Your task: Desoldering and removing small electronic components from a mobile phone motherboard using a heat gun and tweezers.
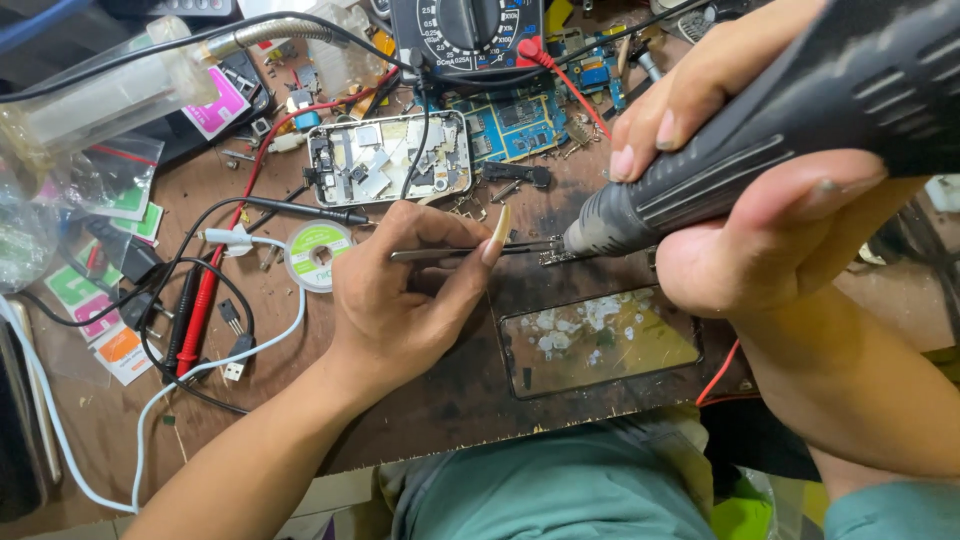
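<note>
Left hand (400,290) is at centre frame, fingers pinched shut around a pair of thin silver metal tweezers (450,252), long thumbnail up, the tips running toward 3 o'clock and meeting a small metal component (553,256) on the dark, scorched wooden workbench (440,400). Right hand (740,190) comes in from 2 o'clock, wrapped tight around a thick grey ribbed hot-air tool (760,150), its metal nozzle (590,232) right at that same small component, just beside the tweezer tips. Whether the nozzle touches the part, I cannot tell. Out toward 5 o'clock of the left hand lies a dark rectangular phone screen glass (600,340) with white flecks and a yellowish sheen. At 12 o'clock sits an opened silver phone chassis (390,158) with its insides showing, a blue circuit board (515,125) beside it, and a black dial multimeter (470,35) further up. At 10 o'clock, near the wrist, a small white spool of solder wick (315,257). Toward 9 o'clock red and black probe leads (195,310) and a white cable (150,420) cross the bench, with coloured sachets (90,310) at the far edge.
</note>
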